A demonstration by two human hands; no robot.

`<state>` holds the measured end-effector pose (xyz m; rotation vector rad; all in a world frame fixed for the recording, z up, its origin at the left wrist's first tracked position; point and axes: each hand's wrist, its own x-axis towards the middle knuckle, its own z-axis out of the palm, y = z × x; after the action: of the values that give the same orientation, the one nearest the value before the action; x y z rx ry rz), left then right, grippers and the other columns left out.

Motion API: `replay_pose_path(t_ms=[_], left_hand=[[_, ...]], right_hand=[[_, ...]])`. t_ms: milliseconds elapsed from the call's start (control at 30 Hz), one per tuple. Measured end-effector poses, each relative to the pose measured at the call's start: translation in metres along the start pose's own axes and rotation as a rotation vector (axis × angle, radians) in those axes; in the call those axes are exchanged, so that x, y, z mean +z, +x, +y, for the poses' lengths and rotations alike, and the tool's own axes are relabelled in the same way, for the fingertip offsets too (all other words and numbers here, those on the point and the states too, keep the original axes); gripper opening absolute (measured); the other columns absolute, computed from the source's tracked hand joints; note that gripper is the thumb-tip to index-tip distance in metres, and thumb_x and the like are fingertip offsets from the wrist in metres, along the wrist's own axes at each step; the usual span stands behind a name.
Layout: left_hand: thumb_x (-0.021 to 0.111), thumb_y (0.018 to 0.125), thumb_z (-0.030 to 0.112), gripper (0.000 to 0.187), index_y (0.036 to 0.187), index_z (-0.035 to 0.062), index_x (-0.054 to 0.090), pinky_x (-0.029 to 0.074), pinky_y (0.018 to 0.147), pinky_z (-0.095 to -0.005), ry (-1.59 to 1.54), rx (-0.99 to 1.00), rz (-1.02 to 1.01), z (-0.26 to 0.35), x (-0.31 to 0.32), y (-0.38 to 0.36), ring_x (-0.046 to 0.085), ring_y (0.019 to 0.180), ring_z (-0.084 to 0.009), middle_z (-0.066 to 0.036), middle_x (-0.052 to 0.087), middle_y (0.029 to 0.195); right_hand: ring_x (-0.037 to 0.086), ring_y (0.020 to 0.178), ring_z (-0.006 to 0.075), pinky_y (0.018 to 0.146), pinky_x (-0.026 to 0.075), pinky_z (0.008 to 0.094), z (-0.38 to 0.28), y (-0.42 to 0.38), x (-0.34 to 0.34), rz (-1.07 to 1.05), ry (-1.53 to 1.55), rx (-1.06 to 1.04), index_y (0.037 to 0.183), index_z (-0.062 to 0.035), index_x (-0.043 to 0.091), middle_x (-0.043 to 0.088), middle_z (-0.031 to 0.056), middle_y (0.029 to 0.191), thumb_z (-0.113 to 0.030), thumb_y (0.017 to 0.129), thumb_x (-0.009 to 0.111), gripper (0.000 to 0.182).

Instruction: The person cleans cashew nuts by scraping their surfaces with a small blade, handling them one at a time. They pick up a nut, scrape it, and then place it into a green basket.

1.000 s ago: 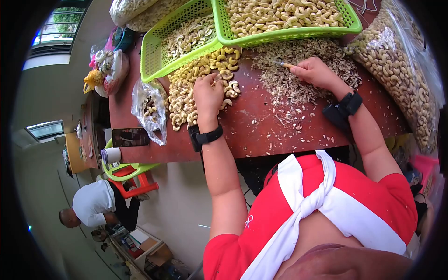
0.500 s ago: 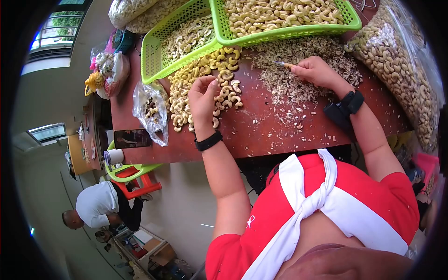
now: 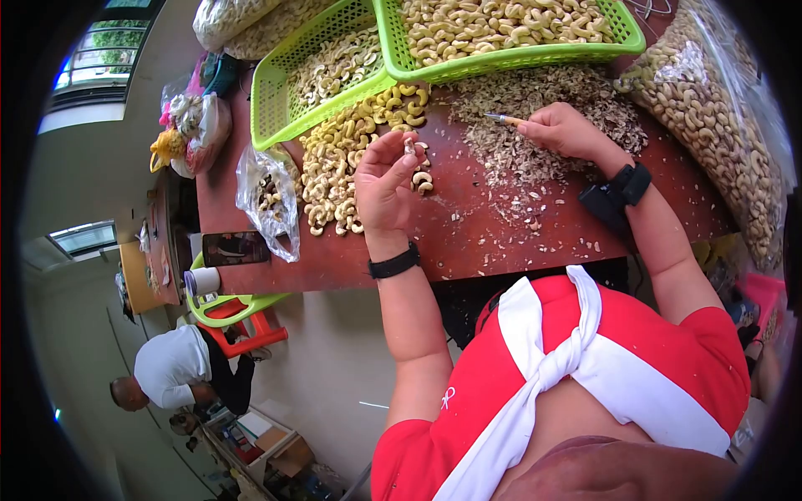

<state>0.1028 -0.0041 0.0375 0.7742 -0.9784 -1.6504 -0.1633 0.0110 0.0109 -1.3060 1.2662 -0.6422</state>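
Pale cashew (image 3: pixel 409 148) in left hand (image 3: pixel 383 184) | right hand (image 3: pixel 566 130) holds knife (image 3: pixel 504 119)

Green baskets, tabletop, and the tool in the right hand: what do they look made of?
Green baskets: likely moulded plastic, with bright even colour and open lattice walls. Tabletop: smooth red-brown surface, possibly painted or laminated wood; unclear. Tool in the right hand: thin greyish tip, probably metal, with a tan handle, perhaps wood.
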Motion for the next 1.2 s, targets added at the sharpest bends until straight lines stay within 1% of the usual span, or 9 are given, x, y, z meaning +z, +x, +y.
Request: replay_pose_path(t_ms=[67, 133, 200, 367, 400, 633, 800, 967, 1200], left_hand=[[0.056, 0.068, -0.008, 0.031, 0.098, -0.0015, 0.052, 0.046, 0.073, -0.0277, 0.013, 0.01, 0.018, -0.005, 0.006, 0.0, 0.055, 0.081, -0.0172, -0.013, 0.056, 0.095], [0.057, 0.068, -0.008, 0.031, 0.098, -0.0014, 0.052, 0.046, 0.071, -0.0269, 0.055, 0.009, 0.025, -0.011, 0.007, 0.001, 0.055, 0.08, -0.0165, -0.013, 0.056, 0.094], [0.057, 0.067, -0.008, 0.031, 0.097, -0.0011, 0.053, 0.046, 0.065, -0.024, 0.126, 0.018, 0.033, -0.015, 0.013, 0.0, 0.055, 0.076, -0.0145, -0.012, 0.056, 0.092], [0.056, 0.069, -0.008, 0.031, 0.099, -0.0014, 0.051, 0.046, 0.065, -0.0229, 0.125, 0.031, 0.04, -0.026, 0.028, 0.002, 0.055, 0.074, -0.0137, -0.012, 0.055, 0.093], [0.055, 0.07, -0.007, 0.03, 0.099, -0.0019, 0.051, 0.046, 0.065, -0.023, 0.084, 0.005, 0.041, -0.026, 0.032, 0.002, 0.055, 0.074, -0.0139, -0.013, 0.055, 0.093], [0.052, 0.073, -0.006, 0.031, 0.103, -0.0037, 0.047, 0.047, 0.067, -0.0231, -0.169, -0.168, 0.058, -0.035, 0.051, 0.006, 0.055, 0.073, -0.0155, -0.016, 0.054, 0.094], [0.051, 0.074, -0.005, 0.03, 0.103, -0.0048, 0.045, 0.049, 0.07, -0.0275, -0.235, -0.201, 0.07, -0.043, 0.055, 0.007, 0.056, 0.076, -0.0177, -0.017, 0.054, 0.094], [0.05, 0.075, -0.003, 0.025, 0.1, -0.0039, 0.048, 0.047, 0.077, -0.0373, -0.264, -0.217, 0.053, -0.047, 0.064, 0.008, 0.055, 0.086, -0.0259, -0.016, 0.055, 0.091], [0.05, 0.074, -0.003, 0.02, 0.094, -0.0053, 0.049, 0.048, 0.075, -0.0367, -0.315, -0.163, 0.089, -0.054, 0.074, 0.006, 0.055, 0.085, -0.0256, -0.016, 0.055, 0.088]], right_hand=[[0.027, 0.036, 0.0024, 0.034, 0.019, 0.0202, -0.001, -0.001, 0.0, -0.002, 0.007, -0.004, 0.051, -0.0061, 0.045, 0.033, -0.0065, 0.042, -0.031, 0.081, 0.05, 0.039], [0.03, 0.036, 0.0038, 0.034, 0.022, 0.0209, -0.006, -0.003, -0.001, -0.012, -0.002, 0.0, 0.051, -0.0043, 0.046, 0.035, -0.0045, 0.042, -0.032, 0.079, 0.051, 0.04], [0.028, 0.036, 0.0031, 0.034, 0.021, 0.0208, -0.007, -0.004, 0.0, -0.008, -0.028, -0.024, 0.051, -0.0049, 0.045, 0.034, -0.0055, 0.042, -0.032, 0.08, 0.051, 0.04], [0.027, 0.038, 0.0026, 0.035, 0.02, 0.0208, -0.008, -0.006, 0.001, -0.013, -0.045, -0.058, 0.051, -0.0056, 0.044, 0.034, -0.0064, 0.043, -0.031, 0.08, 0.05, 0.039], [0.029, 0.038, 0.0039, 0.036, 0.022, 0.0219, -0.006, -0.004, 0.001, -0.01, -0.047, -0.057, 0.051, -0.0044, 0.046, 0.035, -0.0048, 0.042, -0.033, 0.079, 0.052, 0.04], [0.032, 0.039, 0.004, 0.036, 0.024, 0.0216, -0.013, -0.009, 0.004, -0.014, -0.029, -0.078, 0.052, -0.0043, 0.049, 0.037, -0.0045, 0.043, -0.033, 0.078, 0.052, 0.039], [0.032, 0.041, 0.0043, 0.037, 0.026, 0.0217, -0.017, -0.01, 0.006, -0.057, -0.005, -0.094, 0.053, -0.0038, 0.049, 0.038, -0.0044, 0.044, -0.033, 0.078, 0.052, 0.038], [0.032, 0.041, 0.0045, 0.037, 0.025, 0.0224, -0.012, -0.007, 0.011, -0.069, 0.017, -0.12, 0.053, -0.0034, 0.049, 0.038, -0.0043, 0.044, -0.032, 0.078, 0.052, 0.038], [0.035, 0.041, 0.0056, 0.037, 0.028, 0.0229, -0.008, -0.003, 0.012, -0.032, -0.02, -0.103, 0.058, -0.001, 0.053, 0.04, -0.0024, 0.045, -0.032, 0.077, 0.052, 0.037]])
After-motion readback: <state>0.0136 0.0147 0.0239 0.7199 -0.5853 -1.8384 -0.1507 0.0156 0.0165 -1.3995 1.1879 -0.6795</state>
